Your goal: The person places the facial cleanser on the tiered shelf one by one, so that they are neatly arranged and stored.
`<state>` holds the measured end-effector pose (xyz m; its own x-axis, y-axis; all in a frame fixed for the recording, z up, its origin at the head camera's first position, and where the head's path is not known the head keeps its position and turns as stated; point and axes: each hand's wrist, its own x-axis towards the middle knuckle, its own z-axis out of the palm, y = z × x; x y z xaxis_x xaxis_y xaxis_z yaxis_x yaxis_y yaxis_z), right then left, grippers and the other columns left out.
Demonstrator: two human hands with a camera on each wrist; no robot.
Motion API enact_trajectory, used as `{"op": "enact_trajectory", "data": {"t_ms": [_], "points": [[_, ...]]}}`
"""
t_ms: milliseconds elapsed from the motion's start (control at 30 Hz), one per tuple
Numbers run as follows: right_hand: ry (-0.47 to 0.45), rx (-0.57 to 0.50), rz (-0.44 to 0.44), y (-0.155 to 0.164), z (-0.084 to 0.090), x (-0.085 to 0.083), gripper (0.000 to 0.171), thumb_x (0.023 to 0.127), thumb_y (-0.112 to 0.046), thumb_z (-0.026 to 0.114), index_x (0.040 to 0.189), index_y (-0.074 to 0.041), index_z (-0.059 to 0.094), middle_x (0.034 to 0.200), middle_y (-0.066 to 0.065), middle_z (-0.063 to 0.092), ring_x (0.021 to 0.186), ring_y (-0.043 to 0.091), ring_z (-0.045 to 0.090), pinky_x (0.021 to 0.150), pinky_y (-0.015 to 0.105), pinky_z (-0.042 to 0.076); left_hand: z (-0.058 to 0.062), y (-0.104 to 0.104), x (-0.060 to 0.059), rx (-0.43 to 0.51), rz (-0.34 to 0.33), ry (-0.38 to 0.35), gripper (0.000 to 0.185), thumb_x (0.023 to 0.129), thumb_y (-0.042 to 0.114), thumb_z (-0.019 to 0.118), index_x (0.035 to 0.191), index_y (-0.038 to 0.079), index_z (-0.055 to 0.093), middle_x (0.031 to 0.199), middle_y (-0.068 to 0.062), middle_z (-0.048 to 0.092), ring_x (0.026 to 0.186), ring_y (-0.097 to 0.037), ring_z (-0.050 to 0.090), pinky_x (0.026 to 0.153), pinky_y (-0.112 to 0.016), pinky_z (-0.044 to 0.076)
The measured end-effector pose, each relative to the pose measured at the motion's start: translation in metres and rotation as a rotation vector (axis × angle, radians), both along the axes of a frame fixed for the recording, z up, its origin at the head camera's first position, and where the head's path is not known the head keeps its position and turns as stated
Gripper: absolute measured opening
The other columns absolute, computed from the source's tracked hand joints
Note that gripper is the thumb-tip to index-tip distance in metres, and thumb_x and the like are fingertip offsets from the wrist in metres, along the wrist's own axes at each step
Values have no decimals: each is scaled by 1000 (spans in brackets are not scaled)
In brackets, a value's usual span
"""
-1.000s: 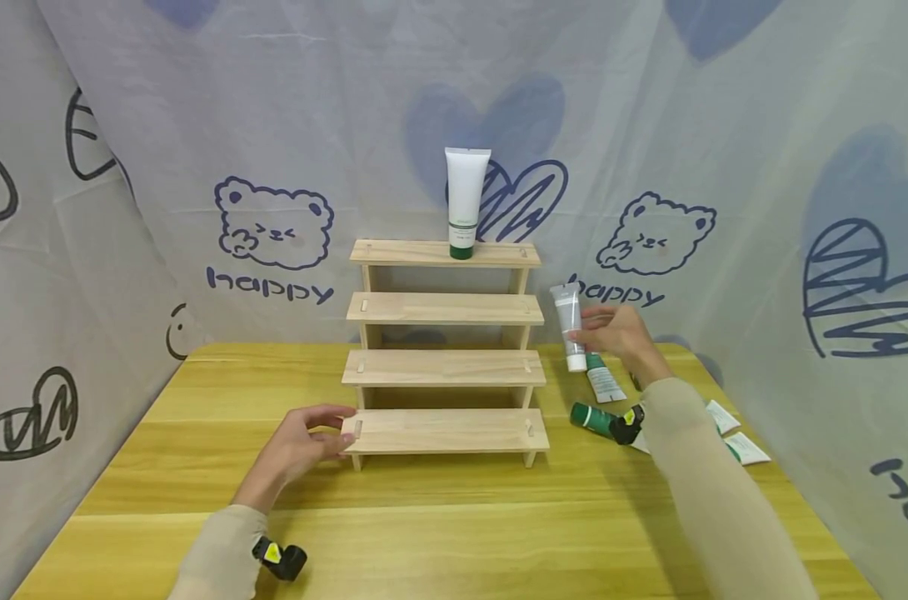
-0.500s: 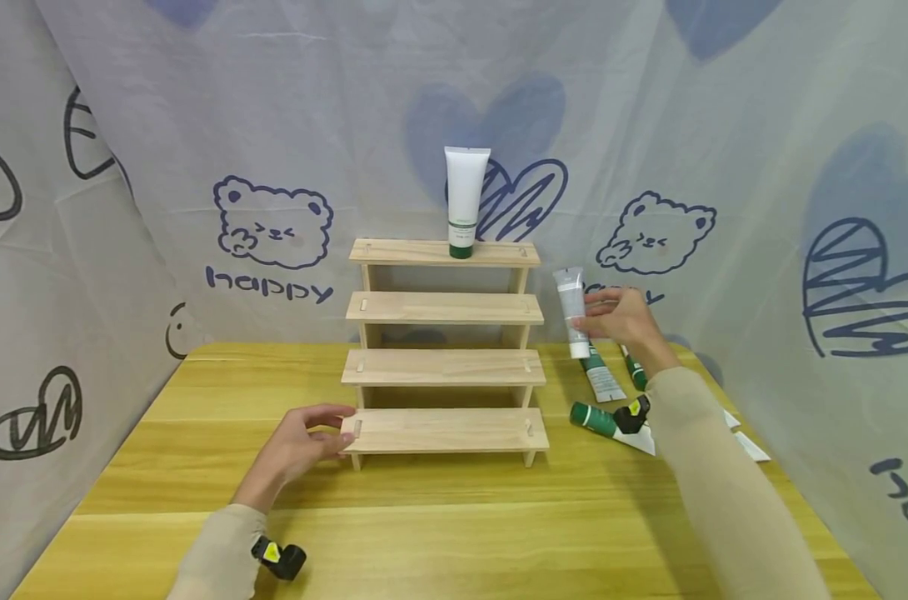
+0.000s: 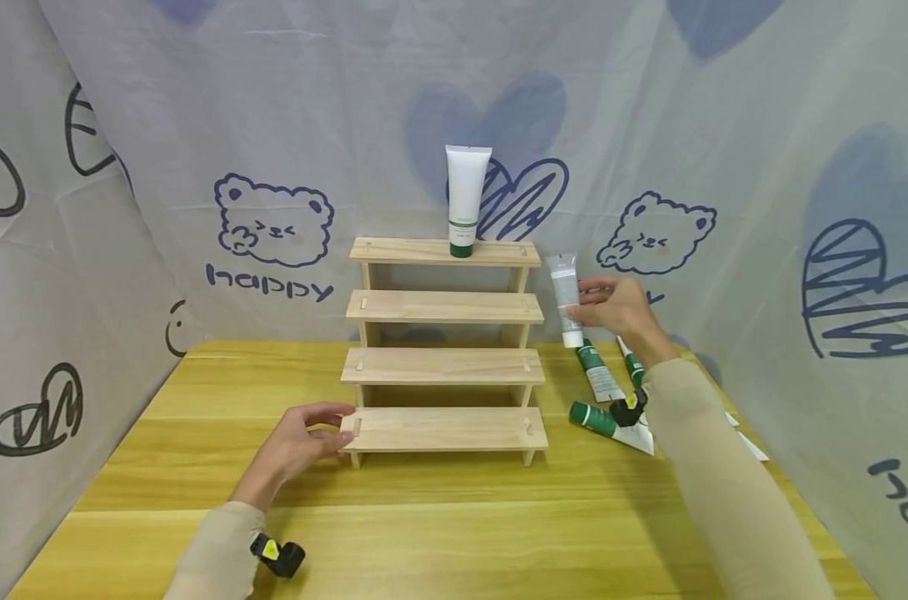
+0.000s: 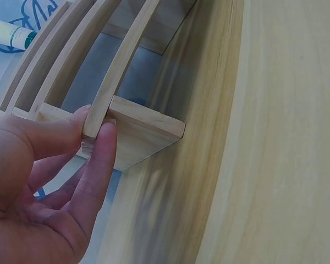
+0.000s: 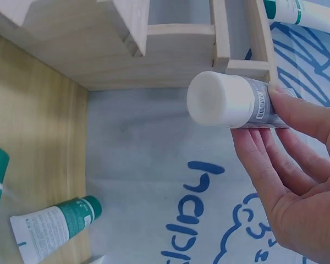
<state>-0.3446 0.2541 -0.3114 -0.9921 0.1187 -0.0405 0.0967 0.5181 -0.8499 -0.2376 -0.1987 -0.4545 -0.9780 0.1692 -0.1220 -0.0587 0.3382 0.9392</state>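
While the left hand (image 3: 298, 439) pinches the lowest riser shelf (image 3: 442, 429), the right hand (image 3: 621, 310) grips a grey squeeze tube (image 3: 565, 287).
Tube is cap-down beside the upper shelves (image 3: 444, 307); a loosened grip could drop it.

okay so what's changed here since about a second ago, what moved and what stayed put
The right hand has carried the gray, white-capped tube higher in the head view. Nothing was taken hold of or let go. The left hand still pinches the left end of the bottom step of the four-tier wooden rack, and the white, green-capped tube still stands cap down on top.
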Motion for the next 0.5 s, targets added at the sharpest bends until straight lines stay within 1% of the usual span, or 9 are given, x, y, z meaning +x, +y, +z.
{"op": "enact_trajectory", "data": {"t_ms": [167, 367, 500], "points": [[34, -10, 15, -8, 5, 1, 63, 75, -16, 82, 131, -8, 54, 121, 16, 62, 98, 25, 65, 84, 35, 59, -1, 1, -1, -6, 2, 3, 45, 84, 15, 73, 127, 10, 59, 123, -19, 54, 90, -19, 67, 78, -35, 60], [53, -23, 59, -16, 7, 4, 63, 76, -15, 80, 132, -9, 52, 121, 15, 61, 100, 26, 64, 85, 34, 59, -1, 0, 0, -16, 8, 3, 45, 84, 16, 73, 126, 11, 60, 123, -18, 54, 91, -19, 67, 77, -34, 60], [61, -26, 74, -21, 9, 5, 61, 77, -16, 80, 131, -9, 53, 122, 15, 61, 103, 27, 63, 88, 38, 57, -1, 0, 0, -17, 9, 0, 45, 84, 16, 73, 127, 12, 60, 123, -18, 54, 91, -19, 67, 79, -36, 60]]}}
